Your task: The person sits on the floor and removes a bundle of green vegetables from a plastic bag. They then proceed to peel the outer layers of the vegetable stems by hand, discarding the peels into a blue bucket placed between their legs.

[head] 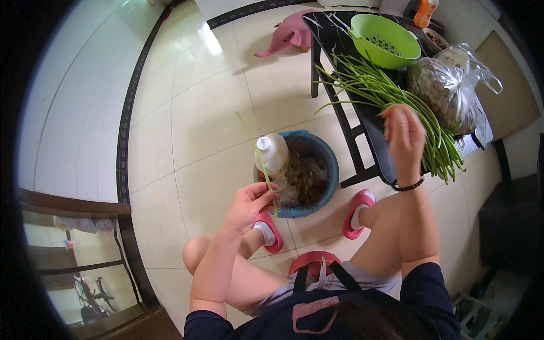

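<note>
My left hand [255,202] pinches one thin, pale-green stalk [260,155], which looks like a garlic scape. The stalk points up and away, over the left rim of a blue waste bin [333,170]. On the black bench to the right lies a loose bunch of long green garlic scapes [395,95]. Above the near part of this bunch is my right hand [406,136], blurred, with curled fingers. Whether it touches a stalk or holds anything cannot be made out. A dark bead bracelet [410,186] circles the right wrist.
The bin contains a white plastic jug [272,155] and brownish scraps [308,178]. On the black marble-patterned bench [327,25] stand a green colander [384,40], a tied clear plastic bag [446,89] and a small bowl [435,40]. A pink elephant stool [293,34] is behind it.
</note>
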The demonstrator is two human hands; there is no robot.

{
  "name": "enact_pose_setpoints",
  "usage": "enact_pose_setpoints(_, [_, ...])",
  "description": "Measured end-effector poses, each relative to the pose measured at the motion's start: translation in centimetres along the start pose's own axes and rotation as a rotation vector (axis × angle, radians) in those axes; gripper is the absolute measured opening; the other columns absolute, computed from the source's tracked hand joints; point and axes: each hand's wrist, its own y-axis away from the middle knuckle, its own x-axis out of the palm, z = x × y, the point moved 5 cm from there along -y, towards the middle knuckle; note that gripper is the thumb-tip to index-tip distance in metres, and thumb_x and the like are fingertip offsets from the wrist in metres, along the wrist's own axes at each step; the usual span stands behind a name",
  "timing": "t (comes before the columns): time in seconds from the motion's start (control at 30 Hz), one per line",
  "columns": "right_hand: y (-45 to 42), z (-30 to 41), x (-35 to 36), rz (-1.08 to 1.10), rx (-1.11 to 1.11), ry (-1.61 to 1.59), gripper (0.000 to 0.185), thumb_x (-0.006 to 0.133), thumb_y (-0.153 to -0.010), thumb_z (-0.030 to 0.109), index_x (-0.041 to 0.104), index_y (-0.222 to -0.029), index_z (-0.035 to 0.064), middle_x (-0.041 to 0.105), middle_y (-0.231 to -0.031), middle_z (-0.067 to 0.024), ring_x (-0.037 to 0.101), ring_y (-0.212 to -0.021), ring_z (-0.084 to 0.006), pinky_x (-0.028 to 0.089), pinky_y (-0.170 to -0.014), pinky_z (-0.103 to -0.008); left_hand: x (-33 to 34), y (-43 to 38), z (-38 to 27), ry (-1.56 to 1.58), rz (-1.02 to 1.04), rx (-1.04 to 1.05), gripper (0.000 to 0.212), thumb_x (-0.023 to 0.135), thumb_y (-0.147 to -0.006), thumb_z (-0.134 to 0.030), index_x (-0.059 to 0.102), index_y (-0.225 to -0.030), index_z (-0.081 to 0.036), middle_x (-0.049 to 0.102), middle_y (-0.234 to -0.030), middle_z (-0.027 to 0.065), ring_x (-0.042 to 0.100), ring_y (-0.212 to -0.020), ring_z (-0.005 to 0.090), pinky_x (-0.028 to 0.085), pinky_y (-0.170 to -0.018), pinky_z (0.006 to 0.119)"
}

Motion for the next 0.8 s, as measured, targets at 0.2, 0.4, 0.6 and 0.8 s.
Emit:
enact_pose_setpoints(0.2, [4.6, 0.2, 7.3, 0.449, -0.073, 0.228, 0.007, 0.057, -0.076, 0.007, 0.058, -0.075, 0.0009, 0.056, -0.072, -0.0159, 0.056, -0.066, -0.0332, 0.046, -0.057, -0.0354, 1.3, 0.6, -2.5, 0.266, 0.055, 0.166, 0.014, 0.051, -0.09, -0.01, 0.056, -0.102, -0.004, 0.062, -0.092, 0.0058, 0.062, -0.083, 0.0146, 0.049, -0.068, 0.021])
enact_pose_setpoints(0.4, [7.6, -0.6, 9.9, 0.583, -0.157, 0.336, 0.012, 0.059, -0.079, 0.015, 0.058, -0.075, 0.0037, 0.055, -0.072, -0.0127, 0.055, -0.065, -0.0325, 0.045, -0.057, -0.0388, 2.2, 0.8, -4.2, 0.417, 0.024, 0.324, 0.012, 0.049, -0.091, -0.009, 0.055, -0.101, -0.005, 0.061, -0.096, 0.0084, 0.062, -0.088, 0.0193, 0.051, -0.074, 0.024])
enact_pose_setpoints(0.6, [8.2, 2.7, 10.3, 0.625, -0.297, 0.185, 0.013, 0.062, -0.078, 0.016, 0.057, -0.08, 0.0038, 0.054, -0.072, -0.0111, 0.055, -0.064, -0.03, 0.045, -0.055, -0.0368, 3.1, 0.5, -4.3, 0.488, -0.053, 0.39, 0.012, 0.051, -0.09, -0.011, 0.054, -0.101, -0.005, 0.06, -0.098, 0.0088, 0.06, -0.092, 0.0205, 0.051, -0.077, 0.026])
enact_pose_setpoints(0.8, [8.7, 3.1, 10.5, 0.519, -0.522, 0.302, 0.013, 0.062, -0.078, 0.011, 0.053, -0.077, 0.0034, 0.049, -0.068, -0.0087, 0.052, -0.059, -0.0272, 0.042, -0.051, -0.0362, 4.6, 0.1, -3.8, 0.463, -0.147, 0.369, 0.013, 0.052, -0.09, -0.011, 0.054, -0.1, -0.004, 0.059, -0.1, 0.009, 0.06, -0.091, 0.019, 0.051, -0.078, 0.025])
